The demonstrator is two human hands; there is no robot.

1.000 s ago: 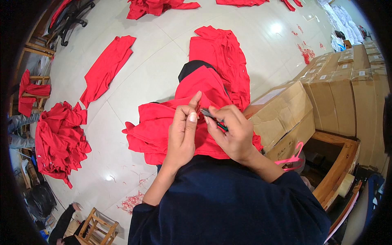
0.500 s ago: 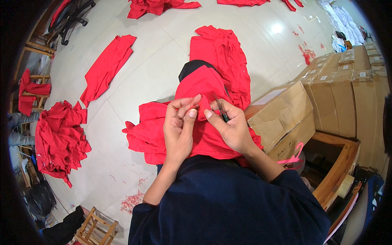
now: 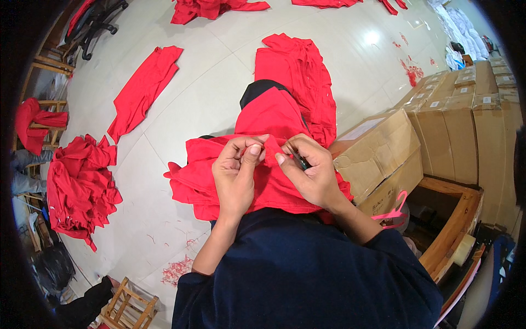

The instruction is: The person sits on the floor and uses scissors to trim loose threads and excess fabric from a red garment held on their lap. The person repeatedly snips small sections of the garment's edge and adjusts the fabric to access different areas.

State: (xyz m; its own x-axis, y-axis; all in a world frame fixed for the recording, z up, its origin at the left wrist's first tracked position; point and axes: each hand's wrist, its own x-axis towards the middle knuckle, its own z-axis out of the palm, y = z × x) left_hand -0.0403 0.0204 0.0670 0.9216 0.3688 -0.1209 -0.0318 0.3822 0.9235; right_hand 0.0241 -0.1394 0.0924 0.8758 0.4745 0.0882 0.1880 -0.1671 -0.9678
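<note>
A red garment (image 3: pixel 263 192) lies bunched across my lap, spreading forward over a dark rounded shape. My left hand (image 3: pixel 235 178) pinches a raised bit of its cloth between thumb and curled fingers. Close beside it on the right, my right hand (image 3: pixel 313 178) has small dark-handled thread snips (image 3: pixel 302 162) tucked in its curled fingers. Its thumb and fingertip press on the same raised fold. The snips' blades are mostly hidden behind the fingers.
Red garments lie on the tiled floor ahead (image 3: pixel 293 66) and at left, including a heap (image 3: pixel 82 186). Cardboard boxes (image 3: pixel 378 159) and a wooden frame (image 3: pixel 452 225) crowd my right side. A small wooden stool (image 3: pixel 129 307) stands lower left. Red thread scraps (image 3: pixel 178 270) litter the floor.
My left fingers have closed in on the cloth, and its fold now stands up between both hands. My right fingers have curled over the snips, whose blade pointed up before. Red cloth at far left shifted.
</note>
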